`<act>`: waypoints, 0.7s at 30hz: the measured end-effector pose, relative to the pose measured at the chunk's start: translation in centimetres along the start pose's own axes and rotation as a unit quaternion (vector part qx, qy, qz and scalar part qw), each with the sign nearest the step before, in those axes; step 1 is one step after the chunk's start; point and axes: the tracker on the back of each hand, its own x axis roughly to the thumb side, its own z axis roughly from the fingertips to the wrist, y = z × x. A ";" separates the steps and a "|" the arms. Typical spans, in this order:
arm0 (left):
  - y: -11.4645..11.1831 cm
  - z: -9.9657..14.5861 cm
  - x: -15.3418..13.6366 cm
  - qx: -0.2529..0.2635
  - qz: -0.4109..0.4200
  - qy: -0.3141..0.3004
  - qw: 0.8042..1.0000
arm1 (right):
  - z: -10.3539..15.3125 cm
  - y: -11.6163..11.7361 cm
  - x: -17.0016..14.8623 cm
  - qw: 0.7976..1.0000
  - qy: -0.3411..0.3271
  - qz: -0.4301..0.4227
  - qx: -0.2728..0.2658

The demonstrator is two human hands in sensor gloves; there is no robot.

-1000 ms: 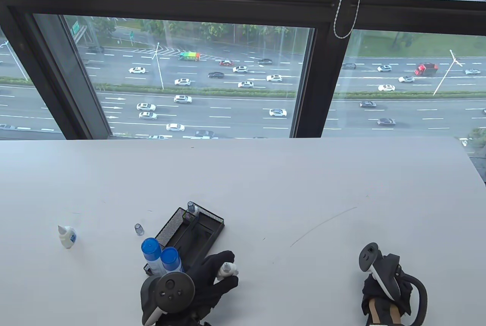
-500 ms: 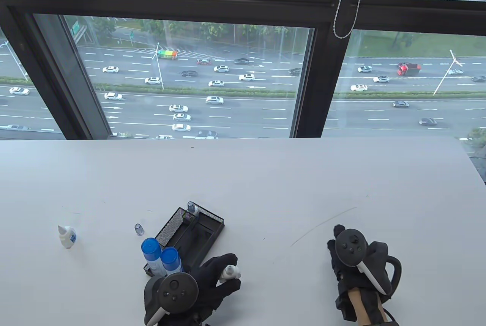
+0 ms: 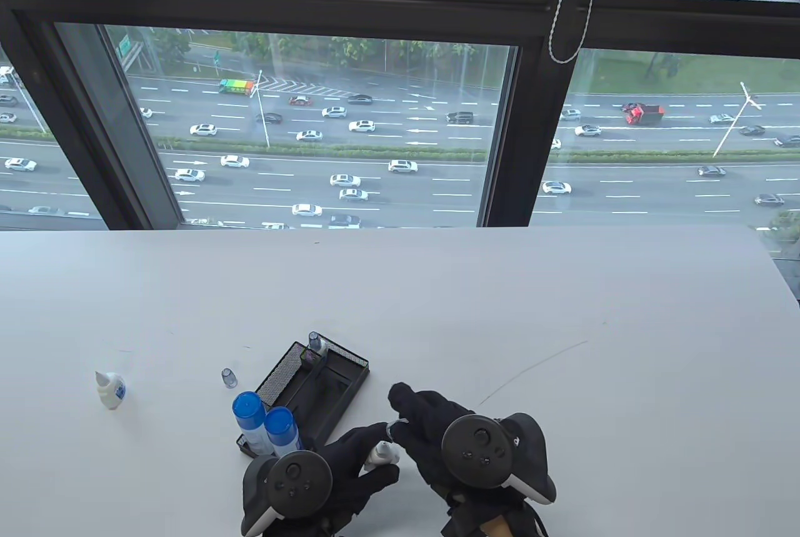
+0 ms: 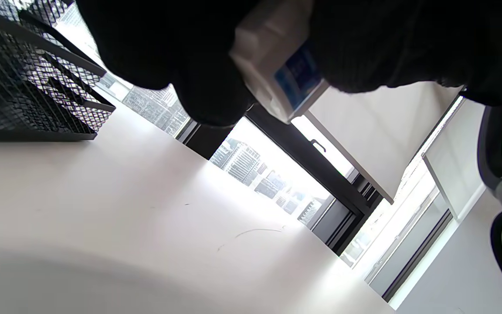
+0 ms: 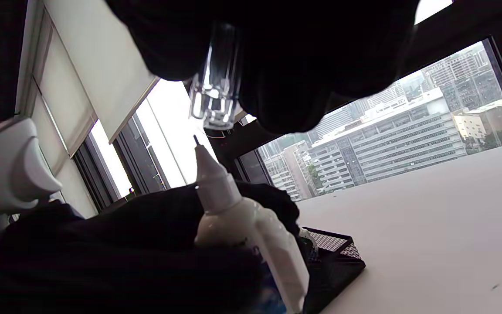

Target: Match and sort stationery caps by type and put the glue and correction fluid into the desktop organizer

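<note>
My left hand (image 3: 377,444) grips a small white correction fluid bottle (image 3: 380,453) just right of the black mesh organizer (image 3: 282,371). In the right wrist view the bottle (image 5: 242,218) stands nozzle up. My right hand (image 3: 399,419) pinches a clear cap (image 5: 214,93) a little above that nozzle, apart from it. The left wrist view shows the bottle's blue label (image 4: 296,72) between my gloved fingers. Two blue-capped glue sticks (image 3: 249,413) stand at the organizer's near left corner. A small capped bottle (image 3: 317,344) stands in its far corner.
A second white bottle (image 3: 111,388) with a bare nozzle stands on the table far to the left. One clear cap (image 3: 229,377) sits on the table just left of the organizer. The white table (image 3: 562,299) ends at a window.
My right hand moved left from the table's right side to meet the left hand, bringing the clear cap above the bottle's nozzle. The left hand stayed nearly in place with the bottle.
</note>
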 end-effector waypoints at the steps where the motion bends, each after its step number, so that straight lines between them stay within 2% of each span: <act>1: -0.1 0.0 0.0 -0.001 -0.001 0.000 1.000 | 0.0 0.2 0.0 1.000 -0.003 0.008 0.004; 9: -0.5 -0.2 0.2 -0.012 -0.012 -0.003 1.000 | 0.5 1.5 0.4 0.998 -0.044 0.042 0.026; 11: -0.6 -0.2 0.3 -0.016 -0.021 -0.005 1.000 | 0.6 2.0 0.5 0.997 -0.060 0.024 0.039; 14: -0.8 -0.1 0.2 -0.019 -0.020 -0.005 1.000 | 0.8 2.5 0.1 0.998 -0.052 -0.003 0.040; 21: -0.8 -0.1 0.2 -0.012 -0.010 -0.004 1.000 | 1.9 1.9 -0.6 0.999 -0.028 0.016 -0.007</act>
